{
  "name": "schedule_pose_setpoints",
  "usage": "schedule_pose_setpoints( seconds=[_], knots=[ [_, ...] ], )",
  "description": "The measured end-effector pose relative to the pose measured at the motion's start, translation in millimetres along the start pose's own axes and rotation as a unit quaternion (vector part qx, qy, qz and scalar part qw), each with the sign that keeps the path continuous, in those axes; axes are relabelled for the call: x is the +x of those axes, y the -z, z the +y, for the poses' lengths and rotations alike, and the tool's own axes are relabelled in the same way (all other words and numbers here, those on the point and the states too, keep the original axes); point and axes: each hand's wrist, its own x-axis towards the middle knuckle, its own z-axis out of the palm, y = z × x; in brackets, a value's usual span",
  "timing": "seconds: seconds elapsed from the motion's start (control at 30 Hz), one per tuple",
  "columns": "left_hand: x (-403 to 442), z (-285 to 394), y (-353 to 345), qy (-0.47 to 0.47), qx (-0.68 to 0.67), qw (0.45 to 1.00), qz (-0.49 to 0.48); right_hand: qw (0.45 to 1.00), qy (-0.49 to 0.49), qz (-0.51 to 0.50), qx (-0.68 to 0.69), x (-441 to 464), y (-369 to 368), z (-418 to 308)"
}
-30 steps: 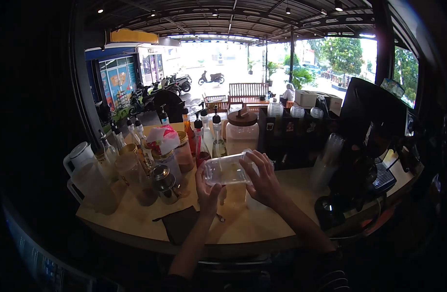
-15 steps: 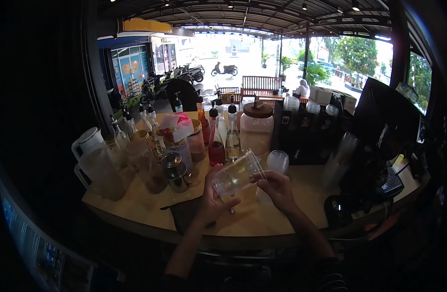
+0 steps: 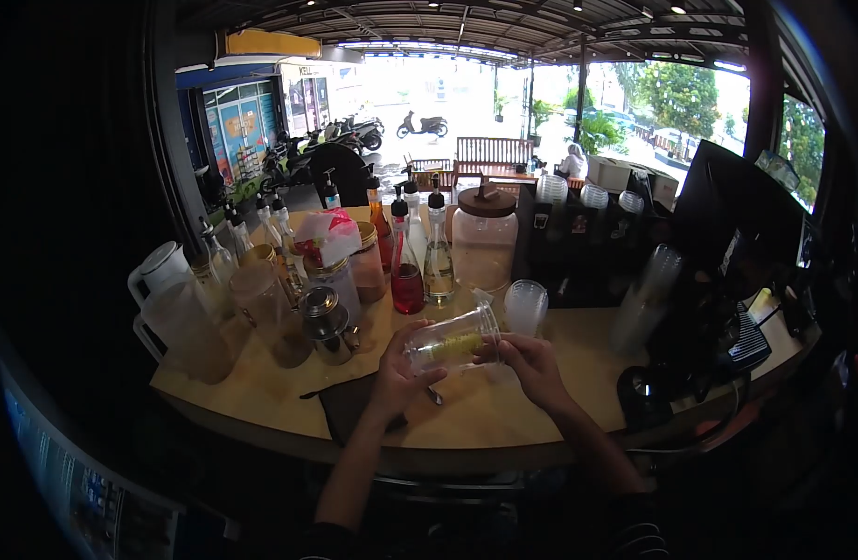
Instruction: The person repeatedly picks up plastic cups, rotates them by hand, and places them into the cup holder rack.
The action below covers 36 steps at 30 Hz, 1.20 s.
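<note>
left hand [image 3: 393, 375] was partly hidden behind the clear cup [image 3: 454, 343], dark cloth [image 3: 342, 406] was kinda covered by that arm, right sleeve [image 3: 640, 530] got cut off below, seated person [image 3: 573, 162] was way too tiny

a drinks counter with syrup pump bottles [image 3: 408, 271].

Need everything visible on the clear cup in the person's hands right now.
The clear cup looks like thin transparent plastic, see-through, with a wider, ridged rim at its open end. It is tipped well over onto its side above the counter, base toward the left hand, rim toward the right hand. The left hand cradles the base end; the right hand's fingers are at the rim. A yellow-green patch shows at its side; whether print or contents, I can't tell.
</note>
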Motion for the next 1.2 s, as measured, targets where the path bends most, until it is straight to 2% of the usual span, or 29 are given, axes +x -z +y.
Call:
schedule_pose_setpoints(
  seconds=[0.17, 0.47, 0.53, 0.57, 0.63, 0.8, 0.87, 0.9, 0.97, 1.0, 1.07, 1.1, 1.17, 1.2],
  knots=[
    [3, 0, -3, 0.008, -0.01, 1.0, 0.004, 1.0, 0.008, 0.006, -0.004, 0, 2, -1],
    [15, 6, -13, -0.031, 0.028, 0.999, 0.016, 0.999, 0.007, -0.007, 0.038, -3, 5, 3],
    [18, 4, -21, -0.03, -0.002, 0.996, 0.087, 0.998, 0.017, -0.003, 0.052, -3, 6, 5],
    [21, 1, -22, -0.032, -0.002, 0.996, 0.083, 0.999, 0.02, -0.001, 0.051, -3, 6, 8],
    [28, -6, -27, 0.022, -0.073, 0.991, 0.112, 0.996, 0.021, -0.014, 0.08, -3, 4, 13],
    [55, 1, -56, -0.012, -0.06, 0.994, 0.095, 0.997, 0.045, -0.022, 0.063, -3, 16, 1],
    [71, 14, -67, -0.029, -0.031, 0.996, 0.076, 0.995, -0.022, 0.005, -0.097, -3, 35, -11],
    [79, 20, -70, -0.04, 0.006, 0.998, 0.056, 0.995, -0.02, 0.008, -0.099, -2, 43, -21],
    [99, 33, -87, -0.087, 0.039, 0.995, 0.034, 0.945, 0.021, 0.127, -0.301, 5, 61, -48],
    [110, 34, -95, -0.089, 0.037, 0.995, 0.03, 0.944, 0.022, 0.13, -0.303, 10, 69, -58],
    [131, 33, -112, -0.148, 0.141, 0.978, -0.044, 0.897, 0.2, 0.149, -0.364, 23, 84, -79],
    [143, 30, -122, -0.159, 0.158, 0.973, -0.056, 0.896, 0.2, 0.152, -0.366, 31, 90, -90],
    [164, 30, -142, -0.148, 0.203, 0.964, -0.09, 0.825, 0.266, 0.139, -0.479, 47, 104, -111],
    [174, 30, -152, -0.135, 0.249, 0.951, -0.121, 0.824, 0.267, 0.141, -0.48, 55, 117, -115]
  ],
)
